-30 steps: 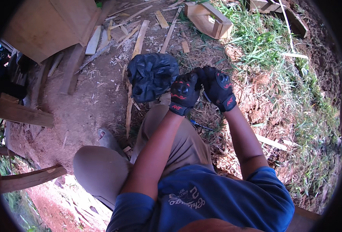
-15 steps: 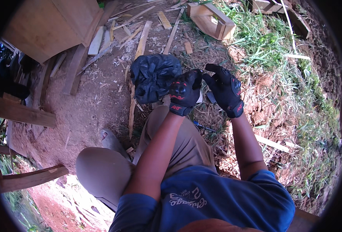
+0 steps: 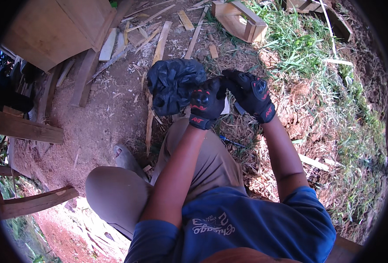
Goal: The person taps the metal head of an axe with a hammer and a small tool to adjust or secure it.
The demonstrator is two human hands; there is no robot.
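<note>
Both hands wear black gloves with red markings and come together over my knees. My left hand (image 3: 205,101) is closed, its fingers curled away so that whatever they hold stays hidden. Against its fingertips, my right hand (image 3: 252,93) is closed too, with bent fingers pressed together. What lies between the fingers is too small or covered to name. A crumpled black plastic bag (image 3: 171,83) lies on the ground just beyond and left of my left hand. Below the hands, a pale flat piece (image 3: 225,106) shows in part.
Wood strips (image 3: 162,41) and shavings litter the ground ahead. An angled wooden frame (image 3: 242,22) lies at the far side by the grass (image 3: 308,52). A large wooden box-like piece (image 3: 58,30) stands at far left, with timber legs (image 3: 31,130) nearer. A thin blue-and-dark object (image 3: 231,141) lies beside my knee.
My right hand has moved left and its fingers now meet those of my left hand, closing the small gap. The bag stays where it was.
</note>
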